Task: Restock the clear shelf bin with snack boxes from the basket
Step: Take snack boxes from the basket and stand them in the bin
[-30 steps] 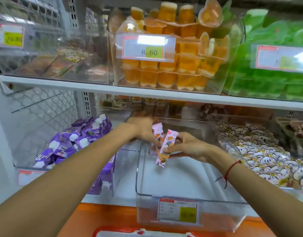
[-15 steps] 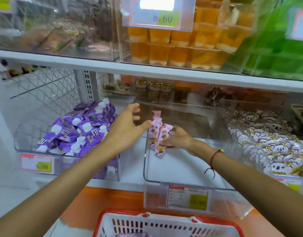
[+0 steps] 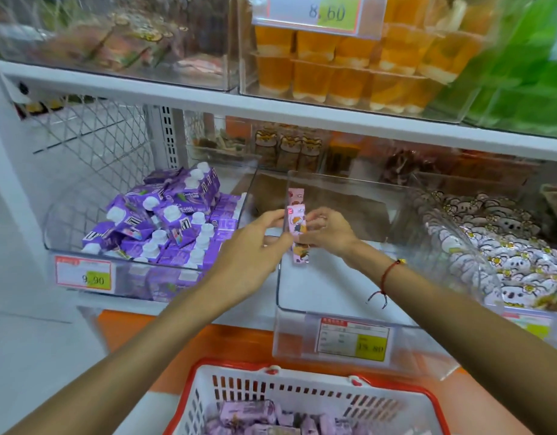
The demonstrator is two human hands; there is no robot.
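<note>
Evidently, two pink snack boxes point(image 3: 297, 233) are stood on end against the left wall of the clear bin point(image 3: 340, 296), so a row can begin there. They are steadied by the right hand point(image 3: 329, 235), fingers curled on them; the left hand point(image 3: 255, 246) is pressed flat, fingers straight, outside that wall. More boxes lie in the basket point(image 3: 302, 394) below.

Both hands, left point(image 3: 252, 246) and right point(image 3: 329, 232), reach forward, fingers curled.

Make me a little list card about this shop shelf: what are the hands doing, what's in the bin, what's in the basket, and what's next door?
left hand: touches the pink snack boxes from the left
right hand: holds the boxes upright
clear shelf bin: only a few pink boxes, at its left wall
basket: red and white, purple packs inside
left neighbour: purple cartons
right neighbour: white cartoon packets
</note>
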